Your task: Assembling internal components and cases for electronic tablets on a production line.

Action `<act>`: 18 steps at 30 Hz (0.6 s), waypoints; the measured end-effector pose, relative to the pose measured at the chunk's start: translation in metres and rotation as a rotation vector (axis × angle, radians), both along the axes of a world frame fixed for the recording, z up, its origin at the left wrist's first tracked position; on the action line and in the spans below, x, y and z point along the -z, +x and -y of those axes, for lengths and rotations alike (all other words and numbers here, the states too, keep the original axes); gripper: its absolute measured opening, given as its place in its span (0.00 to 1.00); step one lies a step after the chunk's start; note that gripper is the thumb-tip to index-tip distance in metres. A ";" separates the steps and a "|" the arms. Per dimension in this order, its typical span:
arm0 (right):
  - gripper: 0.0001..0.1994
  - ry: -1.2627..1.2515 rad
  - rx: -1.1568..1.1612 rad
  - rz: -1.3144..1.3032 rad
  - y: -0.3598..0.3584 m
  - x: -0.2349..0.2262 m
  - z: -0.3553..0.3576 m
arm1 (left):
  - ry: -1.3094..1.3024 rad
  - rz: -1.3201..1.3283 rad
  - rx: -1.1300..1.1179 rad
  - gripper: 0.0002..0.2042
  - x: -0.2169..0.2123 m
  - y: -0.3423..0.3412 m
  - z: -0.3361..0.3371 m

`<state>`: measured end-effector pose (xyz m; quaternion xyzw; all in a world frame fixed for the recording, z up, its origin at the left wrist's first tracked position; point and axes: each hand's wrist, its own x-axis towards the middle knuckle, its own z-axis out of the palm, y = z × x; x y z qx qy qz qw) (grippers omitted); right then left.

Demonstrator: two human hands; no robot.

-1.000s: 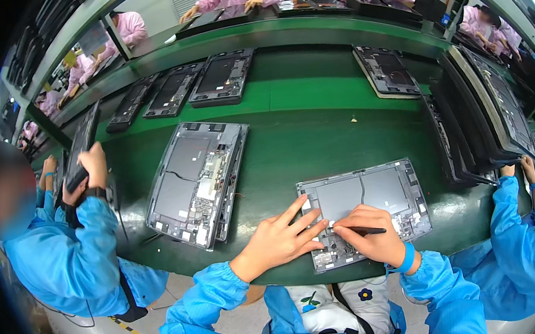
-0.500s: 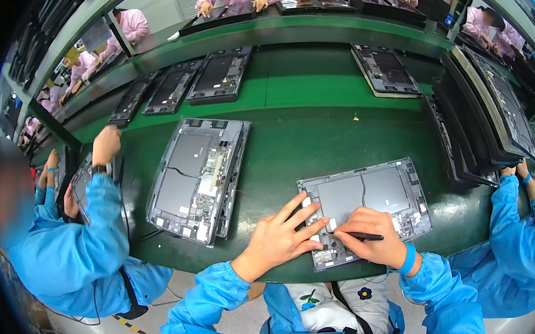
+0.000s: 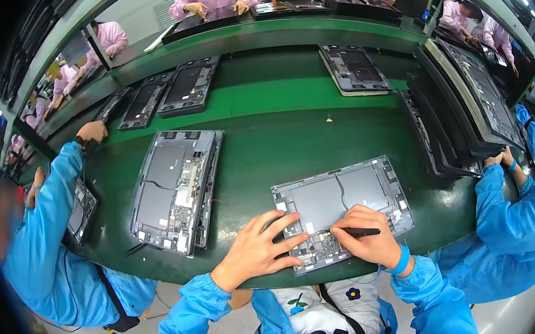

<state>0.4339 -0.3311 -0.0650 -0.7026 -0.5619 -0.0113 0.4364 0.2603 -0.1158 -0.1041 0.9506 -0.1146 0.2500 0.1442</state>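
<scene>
An opened tablet (image 3: pixel 372 186), its inner side up, lies on the green bench in front of me. Its grey battery panels and a strip of circuit board show. My left hand (image 3: pixel 259 248) rests with spread fingers on its left end, holding nothing. In a pinch grip, my right hand (image 3: pixel 371 237) holds a slim black pen-shaped tool (image 3: pixel 360 231). The tool's tip is over the board close to the battery's lower edge; whether it touches is too small to tell. A blue band circles my right wrist.
Two stacked opened tablets (image 3: pixel 169 183) lie to the left. Farther back, several more line a bright green strip (image 3: pixel 266 86), one tablet (image 3: pixel 355 71) at its right. Black trays (image 3: pixel 448 101) lean in a stack at right. Co-workers in blue sit either side; people in pink work beyond the shelf.
The whole view has shifted, so the bench things sit farther left. My right hand and tool have moved rightward along the board. The left co-worker's arm now reaches farther back.
</scene>
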 end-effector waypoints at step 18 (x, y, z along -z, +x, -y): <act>0.05 0.109 0.016 0.024 -0.003 -0.001 0.003 | -0.420 -0.190 -0.288 0.27 -0.035 0.072 -0.015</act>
